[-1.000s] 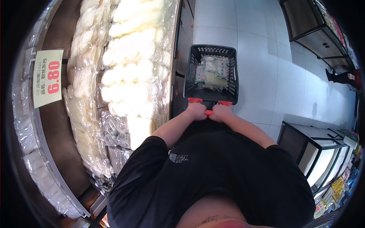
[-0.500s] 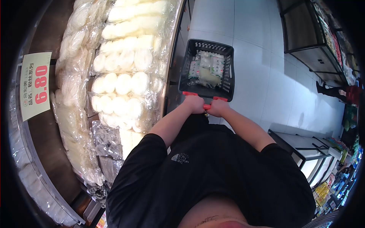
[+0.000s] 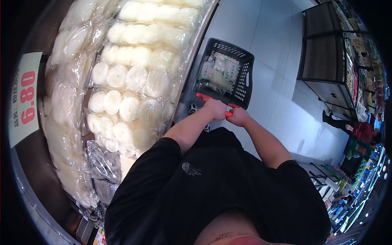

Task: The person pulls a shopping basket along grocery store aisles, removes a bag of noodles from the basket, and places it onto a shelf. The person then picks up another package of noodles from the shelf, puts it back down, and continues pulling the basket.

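Note:
A dark plastic shopping basket (image 3: pixel 245 83) with perforated walls is in front of me, low over the floor. Several clear and white-green plastic packets (image 3: pixel 220 73) lie inside it. My left hand (image 3: pixel 215 109) is closed around the red handle (image 3: pixel 203 96) on its left part. Close beside it, my right hand (image 3: pixel 239 116) is wrapped round the right part of the same handle. The fingertips of both hands are mostly hidden beneath.
On my left, a sloped display (image 3: pixel 118 77) holds rows of noodles in clear wrap, with a 6.80 price sign (image 3: pixel 27 98). Dark-framed shelving (image 3: pixel 326 61) stands across the pale tiled floor (image 3: pixel 265 53). A person in dark red (image 3: pixel 362 132) is at far right.
The basket and both hands have turned slightly, the handle swinging rightward in view. The shelving and the person at right have shifted left in the picture. Both hands keep their hold.

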Motion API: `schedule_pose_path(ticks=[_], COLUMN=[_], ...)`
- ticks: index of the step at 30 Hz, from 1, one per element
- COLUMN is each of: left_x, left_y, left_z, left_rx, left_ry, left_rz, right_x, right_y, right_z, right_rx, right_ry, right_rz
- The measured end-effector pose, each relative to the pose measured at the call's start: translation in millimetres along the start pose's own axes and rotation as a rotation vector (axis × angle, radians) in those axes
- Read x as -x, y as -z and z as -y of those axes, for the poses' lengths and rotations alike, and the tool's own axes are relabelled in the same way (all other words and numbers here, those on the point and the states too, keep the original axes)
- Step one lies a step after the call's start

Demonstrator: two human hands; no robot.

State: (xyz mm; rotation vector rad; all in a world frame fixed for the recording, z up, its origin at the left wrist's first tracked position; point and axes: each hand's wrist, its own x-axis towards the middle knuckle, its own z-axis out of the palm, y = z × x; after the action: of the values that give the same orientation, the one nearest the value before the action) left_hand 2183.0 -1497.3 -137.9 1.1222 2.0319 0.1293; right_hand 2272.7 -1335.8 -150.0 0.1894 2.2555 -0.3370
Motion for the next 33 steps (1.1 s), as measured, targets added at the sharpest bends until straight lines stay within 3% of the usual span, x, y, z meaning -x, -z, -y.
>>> schedule_pose_path(ticks=[7,10,25,28,33], left_x=[-35,-49,-105,-118,-141], left_y=[42,51,126,126,148], left_z=[11,16,32,41,46], left_rx=[0.024,-0.009,-0.044,-0.067,-0.12], left_ry=[0.027,0.027,0.075,0.038,0.067], left_rz=[0.108,0.009,0.123,0.027,0.052], right_x=[-25,-36,-69,-75,-93], right_y=[40,52,146,158,178], right_z=[-12,-22,-37,-43,-53], right_rx=[-0.059,-0.074,-0.102,-0.114,-0.124], right_ry=[-0.045,-0.004,-0.039,-0.035,-0.052], right_rz=[-0.037,-0.082,0.04,0.029,0.035])
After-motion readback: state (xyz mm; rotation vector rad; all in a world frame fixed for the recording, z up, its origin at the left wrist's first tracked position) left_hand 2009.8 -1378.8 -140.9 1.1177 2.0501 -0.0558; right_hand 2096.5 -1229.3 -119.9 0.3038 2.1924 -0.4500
